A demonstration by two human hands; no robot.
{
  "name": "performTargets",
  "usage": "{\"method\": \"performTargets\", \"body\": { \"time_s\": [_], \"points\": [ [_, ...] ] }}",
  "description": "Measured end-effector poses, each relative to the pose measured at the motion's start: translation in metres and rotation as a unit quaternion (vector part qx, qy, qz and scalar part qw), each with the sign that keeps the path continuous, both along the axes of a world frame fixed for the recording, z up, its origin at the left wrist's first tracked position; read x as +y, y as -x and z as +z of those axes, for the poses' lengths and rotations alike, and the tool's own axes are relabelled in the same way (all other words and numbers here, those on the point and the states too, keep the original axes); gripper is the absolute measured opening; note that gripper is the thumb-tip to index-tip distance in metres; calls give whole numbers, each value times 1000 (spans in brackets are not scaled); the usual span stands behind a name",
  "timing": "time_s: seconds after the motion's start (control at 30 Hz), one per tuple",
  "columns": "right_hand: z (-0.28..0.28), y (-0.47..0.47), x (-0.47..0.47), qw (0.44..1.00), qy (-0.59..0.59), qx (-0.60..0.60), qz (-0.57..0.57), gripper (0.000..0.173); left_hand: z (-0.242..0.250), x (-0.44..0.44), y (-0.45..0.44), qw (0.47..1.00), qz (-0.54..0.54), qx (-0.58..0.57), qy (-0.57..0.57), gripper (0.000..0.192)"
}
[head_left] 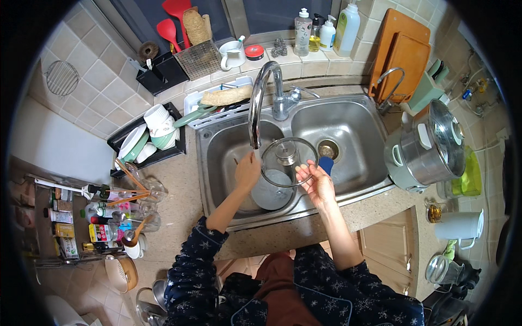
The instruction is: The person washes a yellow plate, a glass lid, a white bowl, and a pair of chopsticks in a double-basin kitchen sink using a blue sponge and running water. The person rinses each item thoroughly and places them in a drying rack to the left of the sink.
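My right hand (317, 181) grips the rim of a round glass pot lid (267, 165), which I hold tilted above the divider of the steel double sink (355, 163). My left hand (248, 171) is at the water stream right under the spout of the chrome faucet (256, 110), left of the lid; its fingers are bent in, and I cannot tell whether anything is in them. Below the lid, a round grey-white vessel (271, 195) sits in the left basin. A dark blue object (326, 164) lies beside my right fingertips, near the right basin's drain (328, 150).
A black dish rack (179, 148) with bowls stands left of the sink. Behind it are a white basket (193, 106) and a loofah (226, 96). A steel steamer pot (422, 140) and orange cutting boards (408, 61) stand at the right. Bottles (302, 34) line the sill.
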State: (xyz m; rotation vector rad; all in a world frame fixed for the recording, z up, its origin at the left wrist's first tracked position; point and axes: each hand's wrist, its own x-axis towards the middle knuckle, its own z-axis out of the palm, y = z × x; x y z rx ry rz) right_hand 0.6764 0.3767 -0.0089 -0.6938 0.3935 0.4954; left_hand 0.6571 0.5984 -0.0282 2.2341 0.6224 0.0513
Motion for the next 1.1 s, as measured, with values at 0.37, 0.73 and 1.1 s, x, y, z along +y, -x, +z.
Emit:
{"method": "performTargets", "body": {
  "time_s": [0.37,0.73,1.1],
  "points": [
    [-5,25,36,982,75,1,173,23,-15,53,2,905,-229,3,358,56],
    [-9,-10,47,999,39,14,-8,17,23,3,56,901,-413,-72,-112,54],
    [-11,28,48,991,86,-10,103,18,44,4,-16,939,-336,60,30,69]
  ]
}}
